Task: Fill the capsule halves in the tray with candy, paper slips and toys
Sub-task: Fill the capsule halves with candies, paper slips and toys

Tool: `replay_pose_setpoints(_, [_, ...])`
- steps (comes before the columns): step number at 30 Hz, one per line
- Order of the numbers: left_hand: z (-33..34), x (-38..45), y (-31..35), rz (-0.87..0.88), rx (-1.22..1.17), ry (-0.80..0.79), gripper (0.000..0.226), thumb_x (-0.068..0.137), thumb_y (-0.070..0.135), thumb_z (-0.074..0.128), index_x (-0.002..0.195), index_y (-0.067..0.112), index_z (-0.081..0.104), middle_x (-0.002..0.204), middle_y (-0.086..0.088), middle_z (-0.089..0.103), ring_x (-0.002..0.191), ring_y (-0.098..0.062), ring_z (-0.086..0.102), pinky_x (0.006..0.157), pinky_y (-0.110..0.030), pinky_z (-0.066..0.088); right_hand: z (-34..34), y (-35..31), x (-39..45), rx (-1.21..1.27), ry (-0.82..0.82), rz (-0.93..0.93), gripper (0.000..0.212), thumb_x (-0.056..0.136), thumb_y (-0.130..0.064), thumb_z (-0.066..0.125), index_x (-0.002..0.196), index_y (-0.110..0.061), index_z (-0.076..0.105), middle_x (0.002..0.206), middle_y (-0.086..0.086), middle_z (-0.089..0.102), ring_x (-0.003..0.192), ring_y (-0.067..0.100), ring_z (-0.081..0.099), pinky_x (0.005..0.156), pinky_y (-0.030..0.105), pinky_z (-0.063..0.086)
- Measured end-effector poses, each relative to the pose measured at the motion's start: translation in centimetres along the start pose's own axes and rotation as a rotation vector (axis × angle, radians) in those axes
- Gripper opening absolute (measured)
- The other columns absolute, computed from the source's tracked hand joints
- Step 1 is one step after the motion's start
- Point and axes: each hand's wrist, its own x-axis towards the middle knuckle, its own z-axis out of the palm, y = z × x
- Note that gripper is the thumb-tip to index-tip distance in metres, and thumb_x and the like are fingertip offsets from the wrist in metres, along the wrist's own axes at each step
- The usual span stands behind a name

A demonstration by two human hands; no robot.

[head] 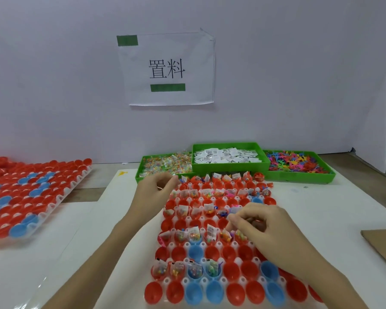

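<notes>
A plain white wall (276, 74) carrying a taped paper sign (168, 69) backs a pale worktop (321, 210) covered in smooth white sheeting. On it lies a clear moulded plastic tray (212, 238) of glossy red and blue egg-shaped capsule halves (231, 272), standing open side up in rows. The left hand (153, 192) hovers over the tray's far left corner, its fingers (165, 178) curled and the thumb drawn toward them; whether they hold anything cannot be told. The right hand (262, 224) hangs over the tray's middle rows, fingers (234, 219) bunched together and pointing down at a filled half, with what may be a small item at the tips, too small to make out. Rows just beyond and just short of the right fingers hold crinkled clear candy packets (193, 236), white paper slips (211, 230) and small bright toys; alternate rows sit bare. Beyond the left fingers stand three shallow green plastic bins: one of candy packets (165, 165), one of white slips (228, 156), one of coloured plastic toys (296, 162). Well left of the left hand lies a second tray of red and blue halves (29, 192). Right of the right hand, open white sheeting runs to a brown cardboard edge (381, 248).
</notes>
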Motion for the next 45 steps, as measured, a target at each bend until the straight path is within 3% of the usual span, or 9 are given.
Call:
replay_pose_setpoints(3, [0.4,5.1,-2.0,-0.008,0.225,0.038,0.02,0.101,0.029,0.062,0.098,0.013,0.073,0.091,0.003,0.071,0.078,-0.009,0.062,0.068,-0.021,0.045,-0.1,0.1,0.1,0.02,0.013,-0.013,0.032,0.082,-0.059,0.055,0.074,-0.037,0.077,0.08,-0.017,0.072,0.074,0.008,0.067,0.069,0.018,0.054])
replay_pose_setpoints(9, [0.0,12.3,-4.7,-0.094,0.573,-0.161,0.028,0.104,0.023,0.058,0.122,0.006,0.07,0.125,-0.012,0.07,0.111,-0.028,0.063,0.087,-0.032,0.045,-0.3,0.4,0.3,-0.013,0.014,0.001,0.028,0.087,-0.053,0.058,0.073,-0.036,0.076,0.08,-0.018,0.071,0.08,0.004,0.067,0.074,0.017,0.051])
replay_pose_setpoints(14, [1.1,13.6,-5.6,-0.092,0.665,-0.354,0.032,0.095,0.025,0.072,0.123,0.01,0.071,0.117,-0.01,0.073,0.104,-0.026,0.065,0.09,-0.035,0.052,-0.1,1.0,0.4,-0.091,-0.014,-0.014,0.026,0.096,-0.042,0.063,0.076,-0.033,0.076,0.079,-0.018,0.068,0.081,0.002,0.063,0.074,0.013,0.046])
replay_pose_setpoints(18, [1.7,13.6,-5.8,-0.096,0.623,-0.252,0.024,0.088,0.016,0.079,0.11,0.008,0.074,0.095,-0.006,0.069,0.084,-0.021,0.06,0.068,-0.027,0.044,-0.1,0.9,0.3,-0.093,-0.003,-0.025,0.027,0.096,-0.044,0.062,0.077,-0.031,0.076,0.077,-0.015,0.068,0.081,0.002,0.062,0.076,0.012,0.046])
replay_pose_setpoints(21, [1.7,13.4,-5.7,-0.083,0.599,-0.2,0.018,0.086,0.014,0.082,0.101,0.006,0.075,0.095,-0.01,0.072,0.08,-0.02,0.059,0.066,-0.026,0.042,-0.3,0.8,0.3,-0.093,0.012,-0.028,0.026,0.095,-0.042,0.063,0.076,-0.031,0.076,0.076,-0.013,0.068,0.08,0.003,0.063,0.072,0.014,0.047])
replay_pose_setpoints(27, [0.7,12.5,-5.3,-0.015,0.532,-0.081,0.017,0.087,-0.005,0.074,0.102,0.004,0.077,0.094,-0.013,0.074,0.085,-0.025,0.067,0.073,-0.03,0.052,-0.4,0.8,0.4,-0.093,0.029,-0.026,0.025,0.095,-0.04,0.064,0.074,-0.032,0.075,0.078,-0.012,0.069,0.081,0.005,0.064,0.074,0.017,0.05])
replay_pose_setpoints(33, [-0.1,11.2,-4.8,0.028,0.438,0.024,0.037,0.092,0.002,0.072,0.128,0.006,0.068,0.117,-0.015,0.067,0.084,-0.023,0.064,0.082,-0.031,0.05,-0.3,1.6,0.8,-0.105,0.029,0.004,0.025,0.096,-0.038,0.065,0.073,-0.034,0.075,0.078,-0.016,0.069,0.079,0.004,0.066,0.076,0.019,0.052])
replay_pose_setpoints(37, [0.2,8.3,-3.2,0.018,0.232,0.13,0.024,0.092,0.009,0.074,0.116,0.004,0.074,0.106,-0.01,0.075,0.085,-0.019,0.068,0.082,-0.03,0.057,-0.3,2.3,0.9,-0.113,0.037,0.026,0.025,0.096,-0.037,0.067,0.072,-0.033,0.075,0.08,-0.02,0.069,0.079,0.003,0.066,0.074,0.014,0.05])
replay_pose_setpoints(45, [1.3,-3.7,0.5,0.093,-0.127,0.052,0.023,0.088,0.013,0.079,0.106,0.028,0.077,0.101,0.01,0.069,0.092,-0.008,0.069,0.083,-0.017,0.057,-0.8,1.9,1.4,-0.055,0.149,0.017,0.027,0.096,-0.028,0.067,0.072,-0.034,0.076,0.08,-0.018,0.073,0.074,0.002,0.067,0.068,0.011,0.048])
